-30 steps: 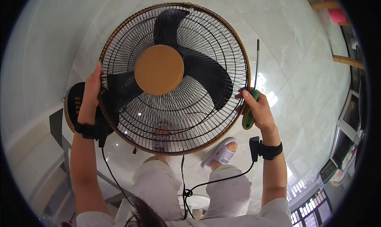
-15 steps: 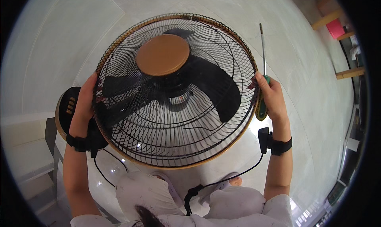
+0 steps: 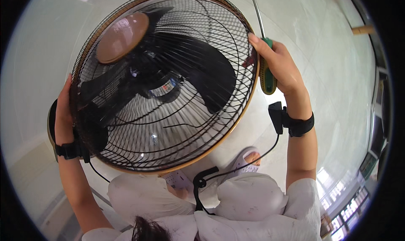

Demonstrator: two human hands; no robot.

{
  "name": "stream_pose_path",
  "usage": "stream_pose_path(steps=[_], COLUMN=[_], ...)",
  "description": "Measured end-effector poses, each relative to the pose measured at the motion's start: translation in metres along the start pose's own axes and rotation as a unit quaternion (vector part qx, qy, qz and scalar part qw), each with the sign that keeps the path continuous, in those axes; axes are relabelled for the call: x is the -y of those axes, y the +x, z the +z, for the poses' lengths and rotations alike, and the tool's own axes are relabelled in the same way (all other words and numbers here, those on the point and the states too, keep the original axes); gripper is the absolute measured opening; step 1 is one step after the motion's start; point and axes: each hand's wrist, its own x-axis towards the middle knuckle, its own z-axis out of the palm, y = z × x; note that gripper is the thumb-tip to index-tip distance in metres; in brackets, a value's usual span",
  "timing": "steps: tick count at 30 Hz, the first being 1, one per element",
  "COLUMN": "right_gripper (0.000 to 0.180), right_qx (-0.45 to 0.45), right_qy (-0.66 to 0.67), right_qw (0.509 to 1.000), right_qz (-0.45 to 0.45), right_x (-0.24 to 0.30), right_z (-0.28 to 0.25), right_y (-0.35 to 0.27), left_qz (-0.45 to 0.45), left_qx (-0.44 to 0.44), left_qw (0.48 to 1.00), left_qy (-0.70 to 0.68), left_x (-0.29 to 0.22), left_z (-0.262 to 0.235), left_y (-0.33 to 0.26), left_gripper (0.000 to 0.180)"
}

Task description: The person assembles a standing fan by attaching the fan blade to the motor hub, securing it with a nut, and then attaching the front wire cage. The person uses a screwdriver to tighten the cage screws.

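A large electric fan (image 3: 202, 64) with a round black wire cage, dark blades and a gold-brown rim fills the middle, tilted in front of me. Its copper-coloured centre cap (image 3: 122, 37) faces up and to the left. My left hand (image 3: 64, 108) grips the cage's left edge; its fingers are partly hidden. At the upper right edge, my right hand (image 3: 282, 66) has its thumb on the rim. That same hand also holds a screwdriver (image 3: 267, 78) with a green and dark handle, its metal shaft pointing away from me. A dark, gold-edged base (image 3: 52, 118) shows partly behind my left hand.
Shiny pale floor tiles (image 3: 325, 72) surround the fan. My knees (image 3: 253, 199) and slippered feet (image 3: 249, 158) are close below it. Black cables run from both wrist straps (image 3: 300, 122) toward my lap. A wooden leg (image 3: 363, 29) stands at the far right.
The fan has shifted left and up in the picture and tilted, its cap swinging to the upper left. Both hands have moved with it, and the screwdriver remains in my right hand.
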Motion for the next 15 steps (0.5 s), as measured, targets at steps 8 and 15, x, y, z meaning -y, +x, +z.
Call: stream_pose_path(steps=[8, 15], right_gripper=[0.059, 0.061], right_qx=[-0.070, -0.077], right_qy=[-0.079, -0.030], right_qw=[0.994, 0.996], right_qz=[-0.014, -0.029], right_x=[0.005, 0.011], right_z=[-0.003, -0.003], right_y=[-0.035, -0.038], left_qz=[-0.049, 0.030], left_qx=[0.000, 0.144], left_qw=[0.987, 0.989], left_qy=[0.150, -0.007], left_x=[-0.003, -0.006], left_z=[0.022, 0.027], left_y=[-0.015, -0.037], left_gripper=[0.041, 0.032])
